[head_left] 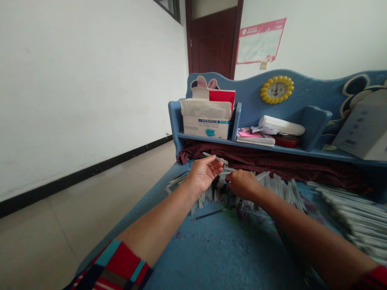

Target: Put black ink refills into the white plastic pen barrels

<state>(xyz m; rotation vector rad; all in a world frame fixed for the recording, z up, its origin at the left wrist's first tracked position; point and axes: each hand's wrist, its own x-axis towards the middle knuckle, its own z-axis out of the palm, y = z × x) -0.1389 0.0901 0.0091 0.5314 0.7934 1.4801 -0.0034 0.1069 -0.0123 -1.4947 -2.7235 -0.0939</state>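
My left hand is palm up above the blue desk, its thumb and fingers closed on a slim translucent plastic tube that sticks out on both sides. Just to the right, my right hand has its fingers pinched together over the pile, knuckles up. What those fingertips hold is hidden. Beneath and behind both hands lies a heap of pale translucent plastic tubes. A thin dark rod, like a pen refill, rests on the desk in front of the heap.
Many whitish rods lie stacked at the right. Behind the heap runs a dark red checked cloth, below a blue shelf holding a mask box, papers and a white carton. The desk's left edge borders the floor.
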